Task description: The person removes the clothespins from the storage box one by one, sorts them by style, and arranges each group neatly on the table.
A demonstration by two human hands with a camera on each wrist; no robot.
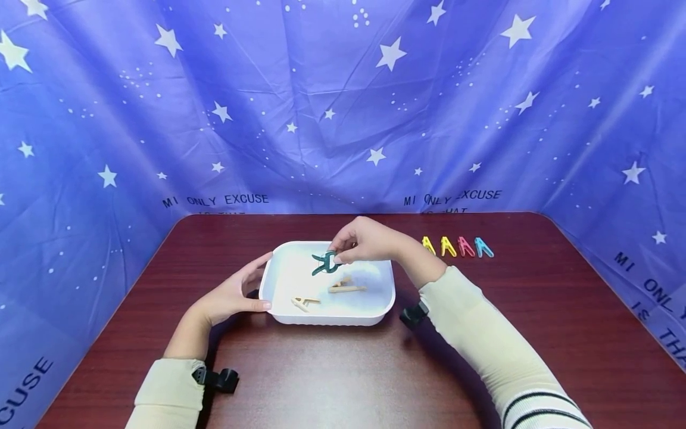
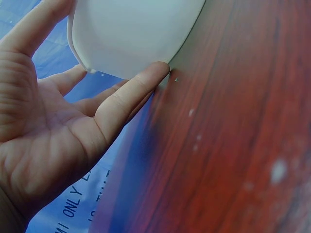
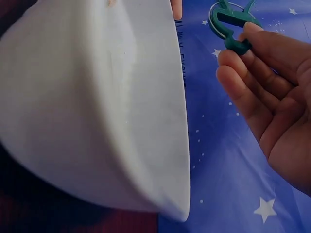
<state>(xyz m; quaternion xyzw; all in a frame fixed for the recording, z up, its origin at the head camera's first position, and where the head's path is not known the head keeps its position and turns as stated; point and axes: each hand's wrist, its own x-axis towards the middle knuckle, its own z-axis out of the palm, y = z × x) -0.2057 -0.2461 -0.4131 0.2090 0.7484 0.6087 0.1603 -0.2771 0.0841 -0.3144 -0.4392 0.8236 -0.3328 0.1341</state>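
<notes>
A white plastic tray (image 1: pixel 327 319) stands on the table, in the middle of the head view. At its left end my left hand (image 1: pixel 234 293) touches the rim, with the thumb at the near corner and the fingers reaching toward the far one. My right hand (image 1: pixel 370 241) pinches a dark green spring clip (image 3: pixel 237 19) between thumb and fingers. That clip is over the back half of the tray, its forked handles pointing left. Two pale wooden clothespins lie inside: one (image 1: pixel 305 302) near the front left, the other (image 1: pixel 347 289) right of the middle.
Behind the right forearm, several coloured plastic clips stand in a row on the dark red wooden table (image 1: pixel 300 381): yellow ones (image 1: pixel 448 246), a red one (image 1: pixel 466 246) and a blue one (image 1: pixel 484 247). A blue star-patterned cloth (image 1: pixel 321 155) hangs around the table's back and sides.
</notes>
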